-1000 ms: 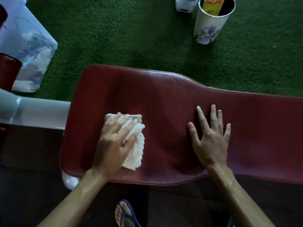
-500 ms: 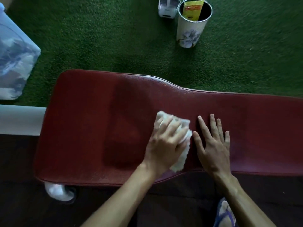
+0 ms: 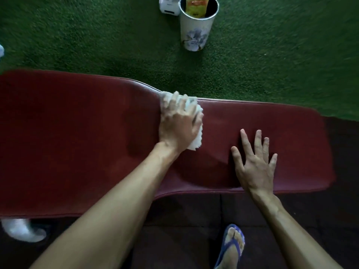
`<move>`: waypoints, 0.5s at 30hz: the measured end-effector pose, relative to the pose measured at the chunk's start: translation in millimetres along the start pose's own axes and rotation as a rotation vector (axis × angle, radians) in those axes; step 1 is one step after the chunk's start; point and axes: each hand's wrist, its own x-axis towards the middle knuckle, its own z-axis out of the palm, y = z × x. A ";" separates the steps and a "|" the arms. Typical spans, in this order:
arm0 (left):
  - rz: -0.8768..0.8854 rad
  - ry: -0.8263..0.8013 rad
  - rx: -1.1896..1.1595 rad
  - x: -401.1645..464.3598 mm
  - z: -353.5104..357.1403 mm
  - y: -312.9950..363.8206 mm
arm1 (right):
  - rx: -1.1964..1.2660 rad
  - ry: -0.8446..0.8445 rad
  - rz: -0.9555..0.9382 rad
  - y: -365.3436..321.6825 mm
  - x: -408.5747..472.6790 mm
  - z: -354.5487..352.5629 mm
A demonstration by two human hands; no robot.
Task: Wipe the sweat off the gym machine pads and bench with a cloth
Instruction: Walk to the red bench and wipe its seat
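A white cloth (image 3: 194, 111) is being pressed flat against the far edge of the red padded bench (image 3: 77, 142) by the left hand (image 3: 177, 124), at the point where the pad is narrowing. The left grip is being kept closed on the cloth, with the fingers spread over it; the cloth's edge is being left exposed to the right of the palm. The right hand (image 3: 255, 164) is being rested flat on the pad, grip open, fingers splayed, well apart from the cloth. A patterned cup (image 3: 195, 33) is being left standing on the green turf (image 3: 281, 55) beyond the bench. A foot in a blue sandal (image 3: 233, 247) is being shown below the bench.
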 end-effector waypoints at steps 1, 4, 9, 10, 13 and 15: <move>0.054 -0.023 -0.003 -11.5 5.0 18.6 | -0.010 -0.004 -0.014 9.8 1.0 -3.0; 0.227 -0.118 0.014 -58.6 6.8 41.7 | -0.017 -0.018 -0.054 29.8 3.8 -7.2; 0.357 -0.128 0.019 -73.1 -7.5 3.2 | 0.009 -0.013 -0.065 60.8 12.6 -14.6; 0.306 -0.113 0.018 -65.3 -6.4 0.3 | 0.008 -0.014 -0.069 67.9 14.2 -15.9; 0.117 -0.075 -0.017 -24.6 8.5 30.3 | 0.009 -0.007 -0.030 87.5 20.1 -21.8; 0.079 -0.073 -0.023 10.1 28.1 70.3 | 0.029 -0.018 0.034 99.8 25.7 -26.5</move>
